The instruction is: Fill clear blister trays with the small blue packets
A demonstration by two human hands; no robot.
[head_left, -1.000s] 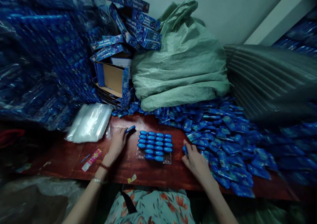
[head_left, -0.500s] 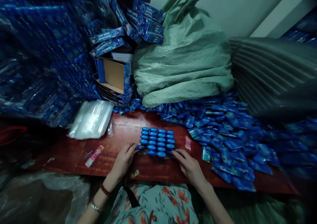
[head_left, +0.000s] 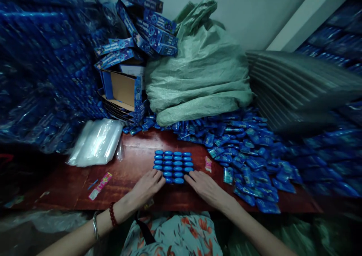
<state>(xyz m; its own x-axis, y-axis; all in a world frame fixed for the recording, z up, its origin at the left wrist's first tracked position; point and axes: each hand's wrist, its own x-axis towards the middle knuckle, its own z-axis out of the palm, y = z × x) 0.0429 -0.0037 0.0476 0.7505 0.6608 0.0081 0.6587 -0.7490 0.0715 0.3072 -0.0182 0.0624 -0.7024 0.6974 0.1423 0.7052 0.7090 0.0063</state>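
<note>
Small shiny blue packets (head_left: 177, 164) stand in a tight block of rows on the red-brown tabletop, their rounded ends facing up. At the block's near left corner, my left hand (head_left: 149, 183) has its fingers bent over the packets and hides those beneath. My right hand (head_left: 202, 186) mirrors it at the near right corner, fingertips pressed against the packets there. A loose heap of blue packets (head_left: 254, 154) covers the right side of the table. A small pink wrapper (head_left: 208, 164) lies between this heap and the block.
Clear plastic bags (head_left: 96, 142) lie in a stack at left, near a pink strip (head_left: 100, 186). Behind stand open blue cartons (head_left: 123, 88) and a large green sack (head_left: 198, 74). Wrapped blue goods (head_left: 51, 71) rise at far left. Grey ribbed sheets (head_left: 296, 86) lean in at right.
Both hands have moved inward onto the block's near corners, bringing the blue packets they held against it. The whole view has shifted slightly.
</note>
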